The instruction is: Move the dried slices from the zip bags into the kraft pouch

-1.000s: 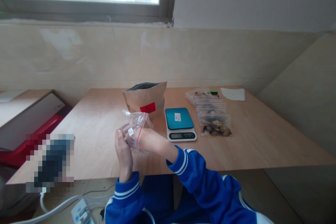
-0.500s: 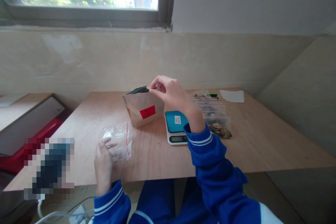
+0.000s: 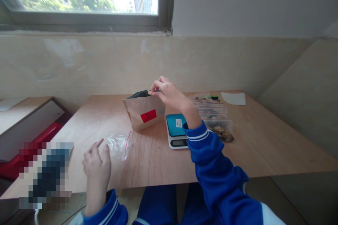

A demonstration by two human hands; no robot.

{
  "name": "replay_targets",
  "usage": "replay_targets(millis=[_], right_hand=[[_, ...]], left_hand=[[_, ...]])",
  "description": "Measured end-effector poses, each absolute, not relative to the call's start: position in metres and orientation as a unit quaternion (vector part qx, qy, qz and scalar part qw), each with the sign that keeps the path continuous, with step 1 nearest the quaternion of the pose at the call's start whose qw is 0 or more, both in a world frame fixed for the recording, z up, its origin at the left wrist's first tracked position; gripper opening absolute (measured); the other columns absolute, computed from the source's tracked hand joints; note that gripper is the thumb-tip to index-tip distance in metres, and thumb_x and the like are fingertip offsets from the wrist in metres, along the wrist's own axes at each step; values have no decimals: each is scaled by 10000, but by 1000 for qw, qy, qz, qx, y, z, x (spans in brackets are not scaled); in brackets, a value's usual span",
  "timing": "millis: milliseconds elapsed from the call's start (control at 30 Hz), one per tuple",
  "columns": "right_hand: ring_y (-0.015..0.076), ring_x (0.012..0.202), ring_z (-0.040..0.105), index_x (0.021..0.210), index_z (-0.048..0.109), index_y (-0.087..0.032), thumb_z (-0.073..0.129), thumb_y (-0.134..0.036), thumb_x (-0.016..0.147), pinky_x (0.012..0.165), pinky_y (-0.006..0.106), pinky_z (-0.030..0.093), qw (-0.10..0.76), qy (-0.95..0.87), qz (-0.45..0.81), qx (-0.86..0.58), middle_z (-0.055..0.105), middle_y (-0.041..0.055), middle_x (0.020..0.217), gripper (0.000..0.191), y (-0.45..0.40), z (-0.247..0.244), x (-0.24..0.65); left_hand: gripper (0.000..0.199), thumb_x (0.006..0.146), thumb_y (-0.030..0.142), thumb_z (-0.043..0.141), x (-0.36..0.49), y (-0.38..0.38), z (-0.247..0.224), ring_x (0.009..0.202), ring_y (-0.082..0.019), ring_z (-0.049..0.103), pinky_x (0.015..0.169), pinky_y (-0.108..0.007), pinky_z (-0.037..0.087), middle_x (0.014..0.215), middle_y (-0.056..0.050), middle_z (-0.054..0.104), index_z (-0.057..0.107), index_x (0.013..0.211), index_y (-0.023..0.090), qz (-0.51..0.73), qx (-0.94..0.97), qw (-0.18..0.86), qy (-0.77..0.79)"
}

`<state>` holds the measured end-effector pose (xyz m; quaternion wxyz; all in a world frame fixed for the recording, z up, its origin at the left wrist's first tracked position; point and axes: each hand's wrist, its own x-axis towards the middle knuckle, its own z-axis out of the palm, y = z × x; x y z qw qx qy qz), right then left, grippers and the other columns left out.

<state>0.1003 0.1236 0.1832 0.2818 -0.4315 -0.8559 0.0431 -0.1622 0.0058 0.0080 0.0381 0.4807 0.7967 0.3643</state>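
Note:
My right hand (image 3: pixel 170 93) is over the right end of the mouth of a kraft paper pouch (image 3: pixel 137 114), pinching a small tan piece (image 3: pixel 149 92). The pouch stands upright with its top open and a red label (image 3: pixel 148 116) on its front; its inside is mostly hidden. My left hand (image 3: pixel 97 161) is open above the table's front left, fingers apart and holding nothing. Just right of it lies a clear zip bag (image 3: pixel 118 146) with a red seal line, flat on the wood.
A kitchen scale (image 3: pixel 174 126) with a blue top is right of the pouch, partly behind my right forearm. Several zip bags (image 3: pixel 215 112) lie beyond it, the nearest holding brown dried pieces (image 3: pixel 224 133). White paper (image 3: pixel 233 98) lies at the back. A pixelated patch (image 3: pixel 49 174) covers something left.
My left hand has moved left, away from the zip bag, and its fingers have lifted. The zip bag has shifted slightly left. My right hand still pinches the tan piece, slightly lower at the pouch mouth.

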Motion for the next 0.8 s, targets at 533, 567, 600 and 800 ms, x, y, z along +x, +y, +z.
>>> replay_targets(millis=[533, 567, 600, 800], right_hand=[[223, 1075, 546, 1053, 647, -185, 451, -201, 995, 990, 392, 407, 346, -828, 60, -438, 579, 85, 1071, 205, 126, 161, 108], [219, 1087, 548, 1070, 642, -187, 447, -206, 992, 1005, 388, 406, 367, -818, 64, -439, 582, 84, 1083, 211, 123, 155, 115], [219, 1105, 547, 1079, 640, -189, 441, -215, 991, 1022, 389, 403, 383, -807, 63, -445, 586, 84, 1095, 219, 120, 146, 124], [324, 1215, 516, 1168, 629, -160, 446, -242, 936, 1055, 512, 392, 269, -700, 40, -660, 597, 175, 1231, 307, 96, 65, 215]], left_hand=[[571, 880, 401, 487, -168, 8, -63, 1476, -456, 241, 1135, -644, 254, 1526, -245, 402, 536, 1381, 131, 183, 592, 169, 767], [628, 899, 424, 465, -164, 8, -60, 1481, -458, 221, 1141, -635, 248, 1552, -268, 343, 463, 1440, 105, 182, 583, 176, 772], [654, 914, 433, 441, -161, 10, -58, 1487, -459, 200, 1150, -623, 238, 1569, -284, 298, 415, 1470, 90, 181, 579, 183, 774], [620, 950, 405, 370, -152, 21, -48, 1494, -464, 159, 1153, -643, 192, 1544, -338, 284, 408, 1451, 43, 220, 580, 139, 772]])
